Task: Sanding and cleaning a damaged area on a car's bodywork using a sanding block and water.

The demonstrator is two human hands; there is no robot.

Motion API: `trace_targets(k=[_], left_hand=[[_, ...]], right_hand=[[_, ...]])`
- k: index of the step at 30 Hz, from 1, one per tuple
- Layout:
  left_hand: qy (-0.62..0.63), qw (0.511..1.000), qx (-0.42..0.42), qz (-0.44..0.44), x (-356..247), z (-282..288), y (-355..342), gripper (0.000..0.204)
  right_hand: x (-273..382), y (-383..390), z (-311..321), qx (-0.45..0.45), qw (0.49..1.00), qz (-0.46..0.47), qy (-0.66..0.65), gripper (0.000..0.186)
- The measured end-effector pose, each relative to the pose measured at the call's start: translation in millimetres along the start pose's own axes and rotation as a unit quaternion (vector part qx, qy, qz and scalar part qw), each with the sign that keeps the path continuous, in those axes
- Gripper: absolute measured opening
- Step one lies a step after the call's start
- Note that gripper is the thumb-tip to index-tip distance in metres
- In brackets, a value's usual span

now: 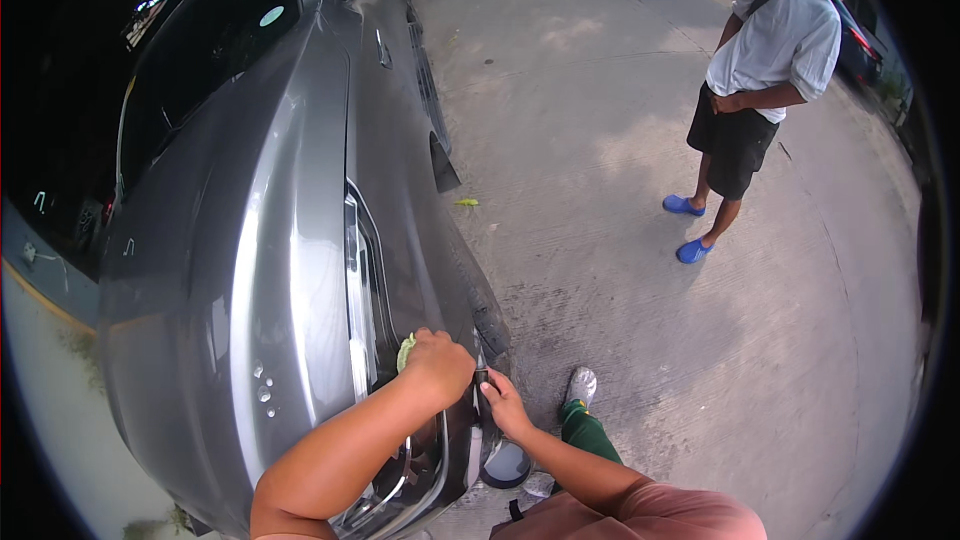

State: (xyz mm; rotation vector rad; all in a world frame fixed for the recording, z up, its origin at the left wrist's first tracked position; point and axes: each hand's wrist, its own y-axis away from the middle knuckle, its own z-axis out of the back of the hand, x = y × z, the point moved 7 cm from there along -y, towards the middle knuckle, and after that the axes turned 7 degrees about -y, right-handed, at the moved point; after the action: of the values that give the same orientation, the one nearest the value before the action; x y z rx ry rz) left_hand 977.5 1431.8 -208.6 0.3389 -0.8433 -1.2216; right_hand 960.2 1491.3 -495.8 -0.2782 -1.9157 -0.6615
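Observation:
My left hand is closed on a pale yellow-green cloth, beside the headlight at the front corner of a grey car. Only an edge of the cloth shows past my fingers. Just to the right, my right hand grips a dark, slim object with a lighter tip, close against the bumper. Its exact kind is too small to tell. Both forearms come up from the lower edge, and my left arm covers part of the car's front.
A dark round bucket stands on the concrete by the bumper. My shoe is right of the front wheel. A person in a white shirt, dark shorts and blue shoes stands at the upper right. Other cars are parked behind.

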Motion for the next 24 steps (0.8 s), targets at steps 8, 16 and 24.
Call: trace_targets(k=[8,16,24], left_hand=[[-0.03,0.999,-0.031,0.01,-1,-4,-4,0.02],[-0.044,0.999,-0.014,0.01,-2,-1,-4,0.019],[-0.018,0.999,-0.024,0.013,-1,0,-5,0.022]], right_hand=[[7,3,2,-0.014,0.992,0.102,-0.077,0.044],[19,12,5,-0.043,0.986,0.16,0.029,0.041],[20,0,1,-0.05,0.995,0.074,0.045,0.042]])
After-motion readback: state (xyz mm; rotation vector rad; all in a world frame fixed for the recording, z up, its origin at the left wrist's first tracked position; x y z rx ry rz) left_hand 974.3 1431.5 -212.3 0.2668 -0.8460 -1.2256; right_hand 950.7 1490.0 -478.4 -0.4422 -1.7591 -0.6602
